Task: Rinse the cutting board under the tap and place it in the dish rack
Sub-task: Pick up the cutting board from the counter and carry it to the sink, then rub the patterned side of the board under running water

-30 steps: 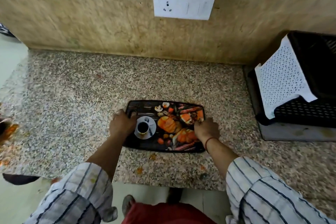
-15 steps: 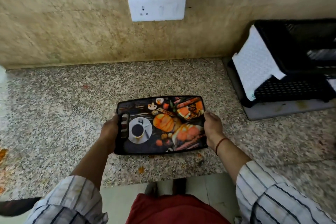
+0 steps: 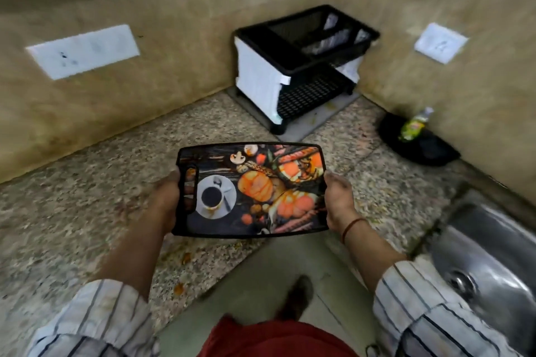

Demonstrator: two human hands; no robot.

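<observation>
The cutting board, black-rimmed with a printed picture of a coffee cup and orange vegetables, is held flat above the granite counter's corner. My left hand grips its left end by the handle slot. My right hand grips its right edge. The black and white dish rack stands in the far corner of the counter, beyond the board. A steel sink shows at the lower right. No tap is in view.
The speckled granite counter runs along two walls, with orange food scraps near its front edge. A black pan with a green bottle on it lies by the right wall. Wall sockets sit on both walls.
The board has been lifted off the counter with both hands. The view has swung right, so the dish rack is now ahead and the sink has come into sight.
</observation>
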